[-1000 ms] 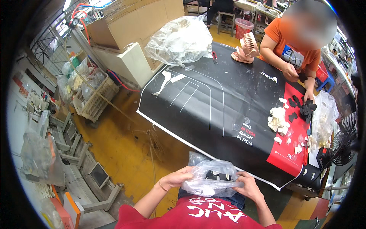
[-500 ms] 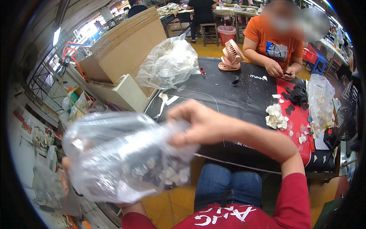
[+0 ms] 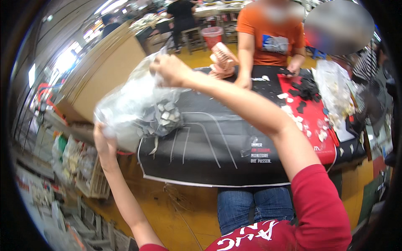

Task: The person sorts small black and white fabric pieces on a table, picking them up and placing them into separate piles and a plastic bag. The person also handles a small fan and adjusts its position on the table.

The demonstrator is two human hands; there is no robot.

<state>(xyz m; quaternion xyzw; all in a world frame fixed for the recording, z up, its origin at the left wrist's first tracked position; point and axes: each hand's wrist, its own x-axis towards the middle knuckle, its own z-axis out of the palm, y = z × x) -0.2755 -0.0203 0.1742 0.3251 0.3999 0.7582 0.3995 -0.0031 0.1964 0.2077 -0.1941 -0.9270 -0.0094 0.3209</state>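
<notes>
While both hands were raised over the left end of the tabletop, a clear plastic bag stretched between them. Its long axis ran on a slant, from the near left up toward the far right, and its peaked end pointed upward beside the right hand. The right hand was clamped on that upper part, its fingers curled in; the left hand gripped the lower left corner. The film was blurred, so which end was the mouth could not be told for certain. Small grey and white pieces lay bunched inside the bag's lower right side, above the black surface.

Behind the bag rose a large cardboard box. Farther along the tabletop stood a pink fan, just beside a person in an orange shirt, who had one arm reaching down to the black surface and the other hand on a dark scrap. Near that hand, black pieces lay heaped on the red section, with another clear bag to their right.
</notes>
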